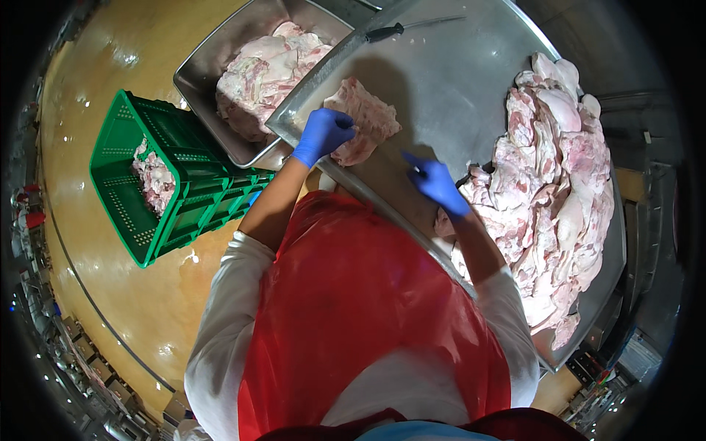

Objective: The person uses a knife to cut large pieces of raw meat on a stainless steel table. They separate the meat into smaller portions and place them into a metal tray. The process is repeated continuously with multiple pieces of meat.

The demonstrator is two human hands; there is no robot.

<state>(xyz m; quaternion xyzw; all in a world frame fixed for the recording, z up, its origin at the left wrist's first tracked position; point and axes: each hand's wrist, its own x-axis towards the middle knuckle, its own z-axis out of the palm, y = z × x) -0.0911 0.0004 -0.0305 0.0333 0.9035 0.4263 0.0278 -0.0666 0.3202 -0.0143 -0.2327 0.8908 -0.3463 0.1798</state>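
A flat piece of raw meat [368, 117], pink with pale fat, lies near the left edge of the metal table [456, 88]. My left hand [323, 136], in a blue glove, is closed with its fingertips pinched at the meat's left edge. To the right of that piece, my right hand [439, 185], also gloved in blue, hovers over the table with its fingers curled. A narrow dark-blue shape and a small pale glint show at its fingertips; what it holds I cannot make out. A black-handled knife [386, 32] rests at the table's far side.
A large heap of raw meat pieces [551, 198] covers the table's right side. Beyond the left edge stands a metal bin [198, 73] with more meat. Green perforated crates [140, 242] are left of it, the upper one holding trimmings [154, 180].
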